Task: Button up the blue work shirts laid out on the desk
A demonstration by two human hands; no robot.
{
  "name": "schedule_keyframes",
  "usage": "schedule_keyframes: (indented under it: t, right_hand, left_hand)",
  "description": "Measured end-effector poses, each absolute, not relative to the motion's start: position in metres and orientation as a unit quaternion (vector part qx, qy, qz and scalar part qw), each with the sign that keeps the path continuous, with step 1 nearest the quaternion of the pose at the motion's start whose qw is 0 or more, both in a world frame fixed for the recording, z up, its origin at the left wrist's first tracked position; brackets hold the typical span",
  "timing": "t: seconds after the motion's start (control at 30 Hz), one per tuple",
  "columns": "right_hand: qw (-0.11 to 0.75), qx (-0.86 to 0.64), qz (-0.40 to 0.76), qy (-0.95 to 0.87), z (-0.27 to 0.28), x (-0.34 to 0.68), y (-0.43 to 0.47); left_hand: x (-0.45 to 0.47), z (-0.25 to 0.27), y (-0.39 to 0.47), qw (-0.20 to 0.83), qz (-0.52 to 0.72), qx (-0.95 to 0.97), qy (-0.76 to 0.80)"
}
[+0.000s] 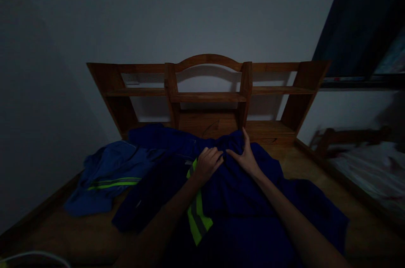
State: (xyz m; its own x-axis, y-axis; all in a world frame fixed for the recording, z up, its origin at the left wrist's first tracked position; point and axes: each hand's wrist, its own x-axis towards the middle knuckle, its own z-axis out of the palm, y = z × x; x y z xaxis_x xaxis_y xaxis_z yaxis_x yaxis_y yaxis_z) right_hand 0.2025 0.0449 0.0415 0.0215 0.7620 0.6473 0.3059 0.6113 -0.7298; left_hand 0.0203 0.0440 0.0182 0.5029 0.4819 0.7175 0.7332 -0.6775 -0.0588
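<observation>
A dark blue garment [247,204], which looks like a work jacket, lies spread out in front of me. A yellow-green reflective strip with a grey middle [198,215] hangs folded across it, partly under my left forearm. My left hand [208,164] has its fingers curled into the cloth near the garment's upper middle. Just to its right, my right hand [246,158] rests at the cloth with thumb and forefinger spread apart; its other fingers are mostly hidden. The dim light hides the garment's folds and openings.
A lighter blue garment [117,171] with a yellow-green stripe lies to the left on the wooden surface [289,158]. Behind stands a wooden shelf unit [209,97] against the wall. At right are a whitish plastic sheet or bag [373,171] and a dark window [360,27].
</observation>
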Motion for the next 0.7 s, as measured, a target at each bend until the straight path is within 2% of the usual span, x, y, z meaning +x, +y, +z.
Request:
schedule_keyframes:
  t: [0.2, 0.37, 0.7]
  right_hand:
    - [0.584, -0.383, 0.233, -0.677, 0.040, 0.199, 0.044]
    - [0.569, -0.347, 0.283, -0.690, 0.044, 0.200, 0.040]
    - [0.557, -0.364, 0.279, -0.692, 0.050, 0.199, 0.033]
  left_hand:
    - [0.026, 0.018, 0.038, 0.191, -0.332, -0.864, -0.326]
    - [0.024, 0.012, 0.043, 0.161, -0.351, -0.851, -0.355]
    - [0.024, 0.013, 0.044, 0.122, -0.361, -0.842, -0.382]
